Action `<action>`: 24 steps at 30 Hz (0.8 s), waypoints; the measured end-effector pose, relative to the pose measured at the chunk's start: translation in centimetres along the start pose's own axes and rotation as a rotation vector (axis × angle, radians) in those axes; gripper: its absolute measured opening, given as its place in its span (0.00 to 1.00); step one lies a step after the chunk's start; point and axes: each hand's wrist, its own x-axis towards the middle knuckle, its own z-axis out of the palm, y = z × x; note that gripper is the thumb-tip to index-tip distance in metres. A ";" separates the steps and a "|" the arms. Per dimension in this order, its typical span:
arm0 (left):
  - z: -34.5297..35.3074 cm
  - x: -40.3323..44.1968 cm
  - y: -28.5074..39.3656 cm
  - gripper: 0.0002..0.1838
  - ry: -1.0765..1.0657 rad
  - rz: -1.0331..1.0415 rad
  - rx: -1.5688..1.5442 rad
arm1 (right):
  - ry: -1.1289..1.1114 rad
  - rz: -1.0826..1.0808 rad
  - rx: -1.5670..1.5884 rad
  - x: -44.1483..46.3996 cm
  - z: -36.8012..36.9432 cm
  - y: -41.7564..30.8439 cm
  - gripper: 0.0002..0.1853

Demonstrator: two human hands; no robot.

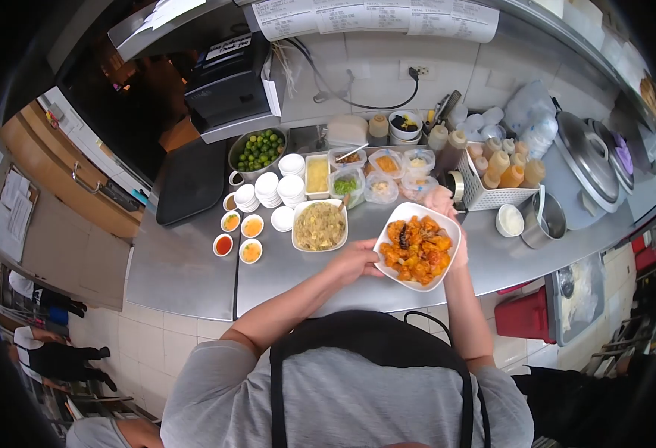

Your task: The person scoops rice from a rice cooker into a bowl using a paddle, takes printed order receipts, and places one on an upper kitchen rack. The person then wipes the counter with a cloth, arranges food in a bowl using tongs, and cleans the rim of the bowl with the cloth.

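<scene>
A white square bowl (pixel 382 263) of orange glazed fried pieces (pixel 417 250) is held above the counter's front part, tipped a little toward me. My left hand (pixel 356 261) grips its left edge, fingers closed on the rim. Around the far right side wraps my right hand (pixel 458 250), partly hidden behind the bowl. Just left of it stands a white square bowl of fried rice (pixel 319 226) with a spoon handle. Small white cups of sauce (pixel 251 251) sit farther left, one holding red sauce (pixel 224 244).
Stacked white cups (pixel 292 190), a pot of green limes (pixel 259 153) and bagged ingredients (pixel 347 183) line the counter's back. A white basket of squeeze bottles (pixel 496 197), a metal pot (pixel 543 230) and large lids (pixel 585 160) stand right. Other people (pixel 55 355) are at far left.
</scene>
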 end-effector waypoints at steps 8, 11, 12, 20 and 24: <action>-2.0 2.2 -0.4 0.22 0.156 0.144 0.007 | 0.035 -0.466 -1.725 -1.8 -3.5 6.9 0.28; -2.4 1.0 0.1 0.21 0.188 0.082 0.113 | 0.084 -0.562 -1.965 -2.3 -4.1 4.3 0.22; -2.3 1.0 0.2 0.21 0.190 0.069 0.156 | 0.104 -0.468 -1.537 -1.9 -4.0 4.0 0.21; -2.2 3.4 -1.3 0.20 0.137 0.024 0.000 | 0.125 -0.292 -1.714 -2.7 1.0 6.8 0.17; -2.2 3.4 -2.1 0.20 0.264 0.179 0.131 | 0.161 -0.205 -0.746 -4.1 -1.1 9.2 0.12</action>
